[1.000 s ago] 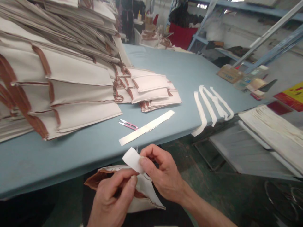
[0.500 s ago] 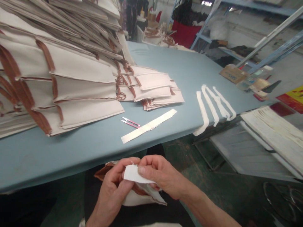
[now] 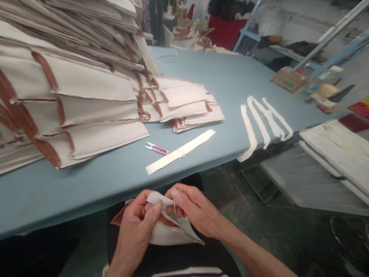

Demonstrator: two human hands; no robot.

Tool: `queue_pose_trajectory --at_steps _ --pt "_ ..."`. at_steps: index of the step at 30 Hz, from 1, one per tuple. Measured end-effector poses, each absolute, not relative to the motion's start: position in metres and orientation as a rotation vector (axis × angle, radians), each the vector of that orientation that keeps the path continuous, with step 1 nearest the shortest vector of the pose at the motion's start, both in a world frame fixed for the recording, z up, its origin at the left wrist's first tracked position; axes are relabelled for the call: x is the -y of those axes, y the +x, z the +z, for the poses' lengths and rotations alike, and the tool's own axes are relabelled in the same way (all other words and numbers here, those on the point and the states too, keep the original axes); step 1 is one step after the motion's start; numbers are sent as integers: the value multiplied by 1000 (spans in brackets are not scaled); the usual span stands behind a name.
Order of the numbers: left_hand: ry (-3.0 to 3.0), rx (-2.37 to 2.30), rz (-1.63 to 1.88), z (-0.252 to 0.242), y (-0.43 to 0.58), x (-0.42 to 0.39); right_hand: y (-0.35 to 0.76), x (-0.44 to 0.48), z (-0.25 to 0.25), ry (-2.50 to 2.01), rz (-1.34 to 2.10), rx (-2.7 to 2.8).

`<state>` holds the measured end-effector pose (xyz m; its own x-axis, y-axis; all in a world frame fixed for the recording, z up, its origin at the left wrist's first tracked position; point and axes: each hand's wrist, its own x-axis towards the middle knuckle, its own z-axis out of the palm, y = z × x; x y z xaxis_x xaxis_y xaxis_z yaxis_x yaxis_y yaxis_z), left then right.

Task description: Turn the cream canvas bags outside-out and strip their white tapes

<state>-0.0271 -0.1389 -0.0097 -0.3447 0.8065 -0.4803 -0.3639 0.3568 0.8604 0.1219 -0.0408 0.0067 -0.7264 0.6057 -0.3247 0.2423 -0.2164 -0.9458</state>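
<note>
While the left hand (image 3: 138, 219) and right hand (image 3: 194, 207) pinch a flat white cloth piece (image 3: 156, 197), a brown-trimmed cream fabric pouch (image 3: 165, 235) spreads lower centre.

The tabletop (image 3: 198, 69), plain blue-grey in surface, extends well back toward the far part of the room. Beyond its far right side stands blue metal shelving (image 3: 252, 35), holding dark bundles (image 3: 301, 47), in front of a pale wall (image 3: 359, 71). A red sheet (image 3: 225, 32) shows behind the tabletop's far end, material not determinable. To the right of the tabletop, a grey-topped stand (image 3: 314, 188) rises from the floor (image 3: 227, 196), which is dark green and scuffed. Lighting is diffuse, brighter over the tabletop than beneath it.
</note>
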Motion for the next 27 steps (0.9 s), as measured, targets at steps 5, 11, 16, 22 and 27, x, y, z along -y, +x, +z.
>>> queue_pose_trajectory --at_steps 5,11,16,22,27 --pt "421 -1561 1234 -7 -25 140 122 44 11 -1070 1619 1966" --pt "505 -1594 1234 4 -18 141 115 49 1 -990 1820 1717" --pt "490 -1608 1232 8 -15 142 113 52 -3 -1013 1798 1698" --pt "583 -1753 1255 -6 -16 147 113 57 -7 -993 1439 1899" --pt "461 -1908 1407 -33 -21 162 106 69 -44 -980 1916 1475"
